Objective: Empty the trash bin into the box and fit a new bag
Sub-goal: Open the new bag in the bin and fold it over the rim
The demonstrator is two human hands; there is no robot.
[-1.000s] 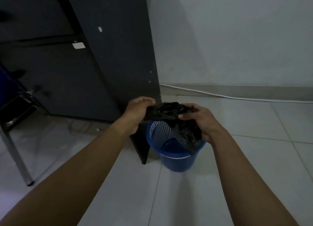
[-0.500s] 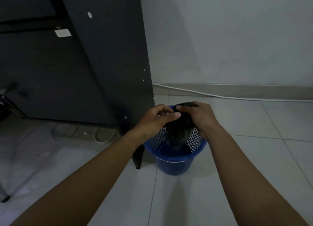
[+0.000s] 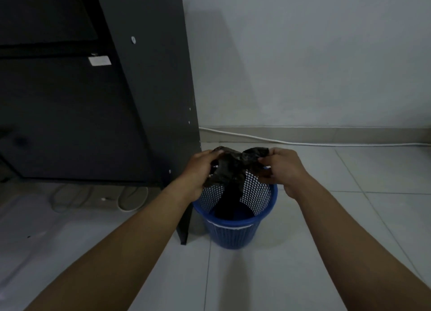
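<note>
1. We held the black bag (image 3: 233, 168) over the blue mesh bin (image 3: 235, 226), which stood on the tiled floor (image 3: 303, 252) just beside the foot of a dark desk panel (image 3: 149, 101).
2. Our left hand (image 3: 198, 170) gripped the left part of the bag's bunched top; its fingers (image 3: 213, 154) were clenched on the film.
3. Our right hand (image 3: 279, 168) pinched the right part of the top, its fingers (image 3: 268, 158) closed on a fold.
4. The bag's long axis ran roughly vertical: the gathered top sat above the bin's far rim, and the tail hung down into the bin, reaching its dark interior.
5. We judged the step in hand to be opening the bag's mouth for fitting. To do it well:
   - find the two layers of the mouth and draw the hands apart;
   - keep the closed end pointing down inside the bin;
   - stretch the mouth over the rim all round, starting at the far side.
6. The film was crumpled, so we could not tell whether the mouth had been found. The box was not in view.
</note>
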